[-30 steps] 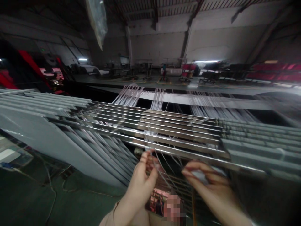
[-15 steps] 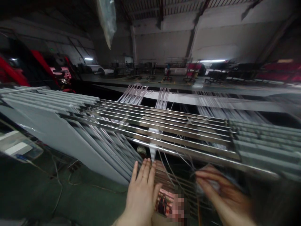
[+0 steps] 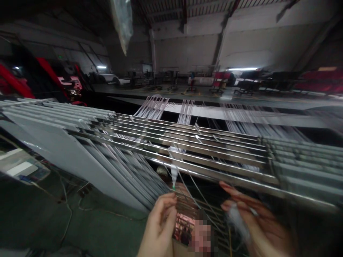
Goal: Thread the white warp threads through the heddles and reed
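Observation:
My left hand (image 3: 160,225) is low in the middle, fingers curled in towards the thumb; whatever lies between them is hidden. Just above its fingertips hangs a narrow white strip (image 3: 174,171) with a small green tip. To the right, my right hand (image 3: 259,221) has its index finger stretched out, while its other fingers close on a wispy tuft of white thread (image 3: 238,221). Between the hands, loose white threads (image 3: 197,187) slant down from long metal bars (image 3: 214,169). Behind my left hand is a shiny panel (image 3: 184,221) with reflections, partly blurred out.
Grey-green frames (image 3: 53,142) stand close together on the left, with more frames (image 3: 308,160) on the right. White thread bundles (image 3: 186,110) run behind the bars. Cables (image 3: 69,203) lie on the green floor. A translucent plastic piece (image 3: 123,25) hangs overhead.
My left hand has gone from flat with fingers stretched to curled. My right hand's index finger has lifted out of a pinch. The loose threads between the hands have shifted.

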The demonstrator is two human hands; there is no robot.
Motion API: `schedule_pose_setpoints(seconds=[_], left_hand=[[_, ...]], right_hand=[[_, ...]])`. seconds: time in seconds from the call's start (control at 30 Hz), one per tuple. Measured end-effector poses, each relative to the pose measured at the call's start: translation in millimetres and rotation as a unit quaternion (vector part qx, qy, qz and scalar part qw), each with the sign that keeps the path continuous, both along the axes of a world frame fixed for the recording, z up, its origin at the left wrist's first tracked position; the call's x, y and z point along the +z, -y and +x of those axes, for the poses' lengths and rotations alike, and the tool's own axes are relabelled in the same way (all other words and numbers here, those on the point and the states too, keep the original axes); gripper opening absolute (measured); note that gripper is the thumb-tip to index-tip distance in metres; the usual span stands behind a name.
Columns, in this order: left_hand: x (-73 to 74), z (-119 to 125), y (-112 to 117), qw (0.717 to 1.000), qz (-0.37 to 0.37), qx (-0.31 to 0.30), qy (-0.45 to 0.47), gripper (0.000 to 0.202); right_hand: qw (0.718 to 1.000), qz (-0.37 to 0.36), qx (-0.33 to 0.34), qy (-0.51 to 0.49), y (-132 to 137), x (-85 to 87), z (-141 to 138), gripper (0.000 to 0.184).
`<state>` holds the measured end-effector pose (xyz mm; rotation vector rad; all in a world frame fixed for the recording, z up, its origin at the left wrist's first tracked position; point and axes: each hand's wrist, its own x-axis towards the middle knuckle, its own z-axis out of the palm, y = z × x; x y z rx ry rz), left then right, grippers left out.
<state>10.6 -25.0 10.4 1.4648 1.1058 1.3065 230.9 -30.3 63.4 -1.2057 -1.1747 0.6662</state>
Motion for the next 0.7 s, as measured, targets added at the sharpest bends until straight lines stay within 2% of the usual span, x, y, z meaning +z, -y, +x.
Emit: schedule_pose_setpoints(seconds=[0.1,0.17,0.23,0.37,0.47,0.53,0.57,0.63,0.7], left_hand=[[3.6,-10.0,-5.6,0.987,-0.101,0.041,0.115,0.039],[3.1,-11.2,-10.4,0.983,-0.116,0.046,0.135,0.052],[1.2,-6.8,-14.6,0.983,-0.115,0.047,0.136,0.056],[-5.0,20.9,-17.0,0.976,-0.130,0.036,0.171,0.058],[-7.0,49.8,-14.7,0.974,-0.144,-0.035,0.169,0.053],[-4.4,62.3,-15.0,0.987,-0.099,-0.066,0.111,0.042],[-1.8,64.7,-16.7,0.995,-0.057,-0.057,0.064,0.037],[4.8,62.6,-23.9,0.999,0.032,0.010,-0.026,0.032],[11.2,55.7,-34.8,0.993,0.076,0.072,-0.059,0.027]], right_hand=[[0.984,0.026,-0.029,0.172,-2.9,-5.1,-4.6,0.019],[0.970,0.051,-0.070,0.229,-5.3,-7.3,-9.4,0.019],[0.953,0.083,-0.091,0.275,-7.7,-11.5,-12.5,0.022],[0.909,0.119,-0.096,0.389,-14.4,-25.8,-9.3,0.029],[0.873,0.116,-0.086,0.465,-20.2,-34.4,-5.3,0.033],[0.861,0.105,-0.097,0.488,-22.7,-36.5,-4.7,0.036],[0.859,0.101,-0.098,0.493,-23.3,-36.1,-5.0,0.038],[0.870,0.094,-0.092,0.475,-24.0,-32.7,-6.6,0.037],[0.891,0.085,-0.092,0.436,-25.1,-26.4,-10.0,0.031]])
